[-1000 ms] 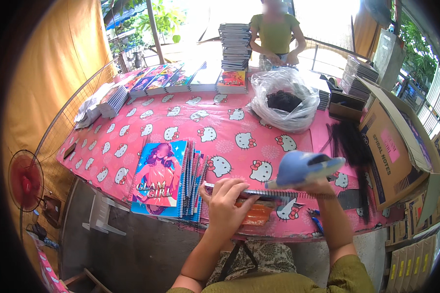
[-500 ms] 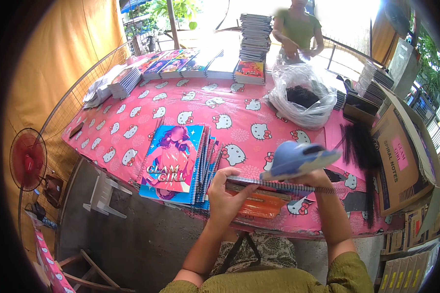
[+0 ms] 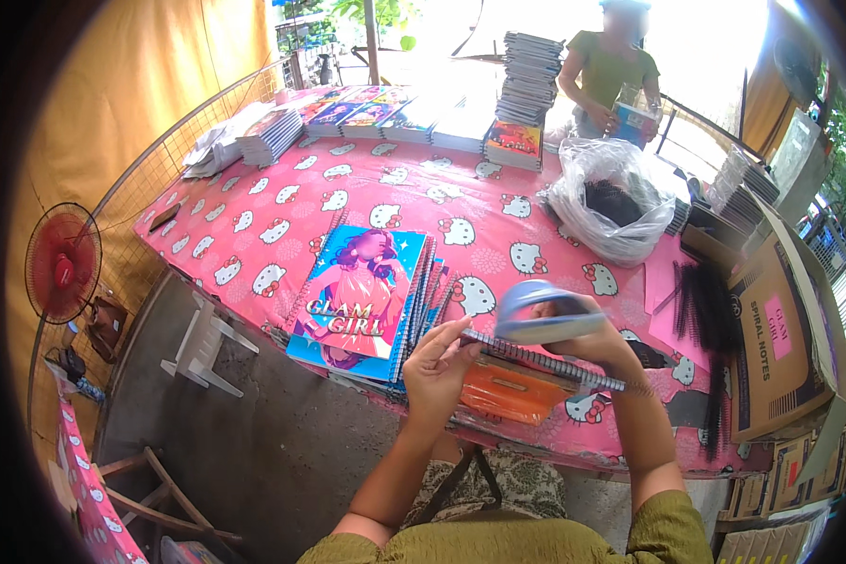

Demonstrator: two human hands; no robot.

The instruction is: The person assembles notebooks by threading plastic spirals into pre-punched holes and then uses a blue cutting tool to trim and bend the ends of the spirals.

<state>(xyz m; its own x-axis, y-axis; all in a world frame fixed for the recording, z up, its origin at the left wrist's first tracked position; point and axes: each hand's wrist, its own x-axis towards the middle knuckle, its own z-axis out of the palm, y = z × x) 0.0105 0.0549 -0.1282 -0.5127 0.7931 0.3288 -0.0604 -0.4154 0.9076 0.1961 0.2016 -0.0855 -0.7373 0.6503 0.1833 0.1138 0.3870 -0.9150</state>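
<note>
My left hand (image 3: 439, 367) grips the left end of a notebook (image 3: 526, 352), its spine edge turned up, thumb on the near side. A dark spiral coil (image 3: 573, 368) runs along that edge, its loose tail sticking out past the right end. My right hand (image 3: 587, 329) is closed on a blue slipper with a pale sole (image 3: 547, 315), held just above the coil; some of its fingers are hidden by the slipper. Below the notebook lies an orange object with a slot (image 3: 508, 390), partly covered. To the left rests a stack of spiral notebooks (image 3: 362, 296) with blue and pink covers.
A pink patterned tablecloth (image 3: 282, 207) covers the table. Loose black coils (image 3: 705, 329) lie beside a cardboard box (image 3: 780, 320) on the right. Farther off are a plastic bag of coils (image 3: 611, 202) and a tall notebook stack (image 3: 526, 89). Another person (image 3: 611, 75) stands opposite.
The slipper has turned and shifted left along the coil, and the notebook has tilted down at its right. The person opposite now holds a blue notebook. My view has shifted slightly.
</note>
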